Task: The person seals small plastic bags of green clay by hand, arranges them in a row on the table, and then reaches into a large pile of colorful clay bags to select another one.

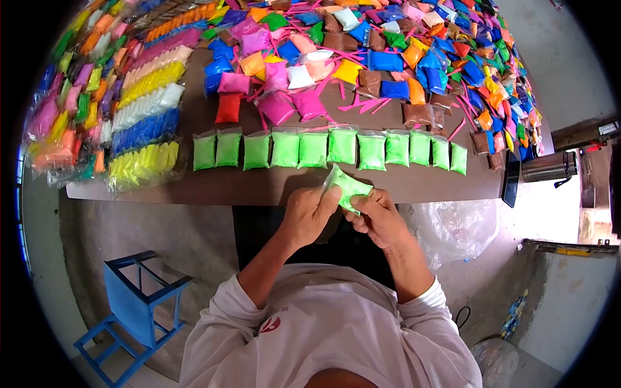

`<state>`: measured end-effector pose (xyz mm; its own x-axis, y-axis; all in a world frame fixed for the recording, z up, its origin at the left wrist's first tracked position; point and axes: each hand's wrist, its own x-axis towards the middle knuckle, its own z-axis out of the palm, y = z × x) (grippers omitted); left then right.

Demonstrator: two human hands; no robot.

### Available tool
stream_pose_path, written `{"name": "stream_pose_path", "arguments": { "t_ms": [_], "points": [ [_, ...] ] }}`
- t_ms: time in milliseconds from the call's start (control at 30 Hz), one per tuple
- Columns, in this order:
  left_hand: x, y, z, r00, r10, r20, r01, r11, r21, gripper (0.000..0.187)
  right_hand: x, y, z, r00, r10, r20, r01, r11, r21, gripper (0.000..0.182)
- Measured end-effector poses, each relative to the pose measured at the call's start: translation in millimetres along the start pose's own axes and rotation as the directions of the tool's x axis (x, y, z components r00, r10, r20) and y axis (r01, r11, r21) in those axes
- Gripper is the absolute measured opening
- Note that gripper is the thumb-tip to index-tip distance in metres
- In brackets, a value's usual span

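Note:
Both my hands grip one light green packet (pixel 350 185) in clear plastic, held tilted just off the table's front edge. My left hand (pixel 309 213) pinches its left side, thumb on top. On the packet's lower right, my right hand (pixel 380 216) presses with thumb and curled fingers. Just beyond my hands, a row of similar light green packets (pixel 313 149) lies side by side along the front of the brown table (pixel 233 187). Behind the row lie a red packet (pixel 228 108) and magenta packets (pixel 277 108).
Loose packets in many colours, such as blue ones (pixel 386 61), cover the back and right, with pink strips (pixel 369 103) among them. Bundled bags (pixel 145 129) line the left. A phone (pixel 511 180) and metal mug (pixel 548 167) sit at right. A blue stool (pixel 132 301) stands lower left.

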<state>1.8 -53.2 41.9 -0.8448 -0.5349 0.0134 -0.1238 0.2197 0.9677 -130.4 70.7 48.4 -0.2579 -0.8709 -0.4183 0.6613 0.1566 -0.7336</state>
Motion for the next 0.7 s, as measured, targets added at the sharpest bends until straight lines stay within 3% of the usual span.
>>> {"name": "stream_pose_path", "arguments": {
  "t_ms": [67, 133, 200, 267, 433, 500, 567, 700],
  "points": [
    [0.2, -3.8, 0.9, 0.999, 0.042, 0.012, -0.043, 0.992, 0.120, 0.044, 2.3, 6.2, -2.1, 0.999, -0.043, -0.024, 0.042, 0.999, -0.014, 0.014],
    [-0.4, -1.6, 0.7, 0.998, 0.060, 0.003, -0.060, 0.992, 0.109, 0.045, 1.9, 5.2, -1.8, 0.996, -0.081, -0.044, 0.080, 0.996, -0.028, 0.015],
    [-0.2, 0.1, 0.0, 0.997, 0.080, -0.006, -0.079, 0.992, 0.098, 0.046, -1.7, -6.6, -0.3, 1.000, 0.013, -0.001, -0.013, 0.994, -0.109, 0.016],
    [-0.8, 0.3, -0.6, 1.000, 0.024, -0.008, -0.024, 1.000, 0.014, 0.046, -5.9, -16.4, 8.4, 1.000, 0.025, -0.008, -0.025, 0.996, -0.088, 0.016],
    [0.1, -0.2, -0.6, 1.000, -0.004, 0.012, 0.003, 0.999, 0.042, 0.045, -3.7, -6.1, 2.5, 0.993, 0.082, -0.080, -0.090, 0.990, -0.105, 0.018],
    [0.2, -2.0, -0.3, 1.000, -0.004, 0.027, 0.002, 0.997, 0.071, 0.045, -0.4, 0.4, 4.4, 0.996, -0.062, -0.063, 0.056, 0.994, -0.092, 0.018],
    [-0.3, -1.5, 2.0, 0.995, 0.102, -0.020, -0.099, 0.989, 0.110, 0.045, 0.7, 1.2, 1.8, 0.996, -0.068, -0.060, 0.060, 0.991, -0.120, 0.018],
    [0.6, -4.2, -0.2, 0.999, 0.009, -0.031, -0.010, 0.999, -0.037, 0.045, -3.4, -4.7, 11.7, 0.985, -0.156, -0.069, 0.146, 0.980, -0.139, 0.014]
  ]
}}
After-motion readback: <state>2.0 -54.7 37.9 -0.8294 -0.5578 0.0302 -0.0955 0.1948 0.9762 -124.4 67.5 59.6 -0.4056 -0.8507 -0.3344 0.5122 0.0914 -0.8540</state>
